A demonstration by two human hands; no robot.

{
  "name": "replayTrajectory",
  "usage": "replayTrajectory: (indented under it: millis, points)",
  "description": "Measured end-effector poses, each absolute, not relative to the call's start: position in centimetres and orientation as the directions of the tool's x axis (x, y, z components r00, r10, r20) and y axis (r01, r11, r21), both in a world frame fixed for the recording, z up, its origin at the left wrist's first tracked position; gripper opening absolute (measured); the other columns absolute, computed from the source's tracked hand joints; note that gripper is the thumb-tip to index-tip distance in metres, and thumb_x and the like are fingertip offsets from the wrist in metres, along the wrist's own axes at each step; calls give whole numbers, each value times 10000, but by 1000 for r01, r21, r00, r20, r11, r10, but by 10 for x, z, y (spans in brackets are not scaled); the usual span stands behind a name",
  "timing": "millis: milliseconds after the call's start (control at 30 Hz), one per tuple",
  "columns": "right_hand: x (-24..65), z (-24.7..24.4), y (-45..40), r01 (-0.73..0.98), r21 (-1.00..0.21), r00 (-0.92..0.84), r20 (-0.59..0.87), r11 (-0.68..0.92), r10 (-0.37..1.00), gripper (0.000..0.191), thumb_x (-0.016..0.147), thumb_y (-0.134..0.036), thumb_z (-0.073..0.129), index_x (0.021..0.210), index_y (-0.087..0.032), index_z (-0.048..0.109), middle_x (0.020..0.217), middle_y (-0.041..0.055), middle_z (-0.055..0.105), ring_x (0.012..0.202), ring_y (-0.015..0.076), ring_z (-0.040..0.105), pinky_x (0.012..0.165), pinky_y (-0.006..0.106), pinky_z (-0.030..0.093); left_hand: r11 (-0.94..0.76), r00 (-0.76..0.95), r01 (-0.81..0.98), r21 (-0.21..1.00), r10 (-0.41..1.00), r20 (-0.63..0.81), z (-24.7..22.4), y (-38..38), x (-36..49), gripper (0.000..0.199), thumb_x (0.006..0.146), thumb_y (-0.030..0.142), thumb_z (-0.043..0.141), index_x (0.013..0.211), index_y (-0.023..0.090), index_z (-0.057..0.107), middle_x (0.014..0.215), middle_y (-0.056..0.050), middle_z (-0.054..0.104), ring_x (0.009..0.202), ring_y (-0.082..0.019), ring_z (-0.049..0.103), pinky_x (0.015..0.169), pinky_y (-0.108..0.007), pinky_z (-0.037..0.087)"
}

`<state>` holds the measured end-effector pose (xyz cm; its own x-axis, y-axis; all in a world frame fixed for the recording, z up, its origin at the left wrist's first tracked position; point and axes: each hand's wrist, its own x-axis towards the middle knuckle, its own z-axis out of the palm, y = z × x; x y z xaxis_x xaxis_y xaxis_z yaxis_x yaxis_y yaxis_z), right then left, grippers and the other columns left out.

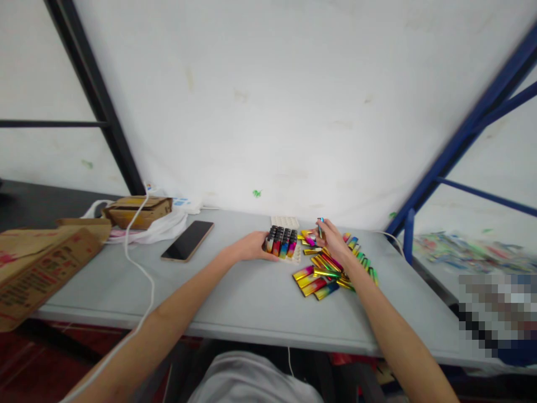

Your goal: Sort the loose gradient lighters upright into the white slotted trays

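Note:
My left hand (257,246) is wrapped round the left side of a block of upright, colourful lighters with black tops (283,242), which stands in a white tray (297,256). To the right, my right hand (328,232) pinches a single lighter (321,225) above a loose pile of shiny gold and multicoloured lighters (325,274). Part of that pile is hidden under my right hand and forearm. Behind the block lies another white tray with a dimpled surface (284,221).
A black phone (188,240) lies left on the grey table (235,302). Farther left are cardboard boxes (138,211), a white plastic bag (168,228) and a hanging white cable (140,268). A blue metal frame (453,151) stands right.

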<state>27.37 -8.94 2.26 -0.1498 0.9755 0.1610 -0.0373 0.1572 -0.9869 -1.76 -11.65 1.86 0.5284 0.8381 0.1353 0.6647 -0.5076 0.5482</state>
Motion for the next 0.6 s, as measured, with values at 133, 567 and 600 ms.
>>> replayTrajectory:
  millis: [133,567,600]
  points:
    - [249,25,-106,2,-989,-187,142,145,972,567,830,-796,558,770,-247,430,551,-108,264,415,76,229,386,211,193,-526,540,659,538,829,148,18,-116,-18,665,696,641,809,1155,178,681,1036,-66,772,908,-279,707,757,-310,506]
    - [235,11,-111,333,-857,-94,385,393,918,385,870,-469,515,575,-238,425,517,-37,399,505,134,371,464,263,285,-522,545,640,563,825,146,19,-117,-18,688,692,644,809,1196,196,673,1112,-63,772,981,-291,707,841,-328,521]
    - [234,11,-112,314,-863,-102,384,396,918,382,884,-473,510,594,-239,425,524,-38,403,503,135,373,465,264,292,-521,544,642,563,827,144,20,-117,-18,694,689,644,812,1201,198,670,1125,-65,770,993,-292,704,852,-330,521]
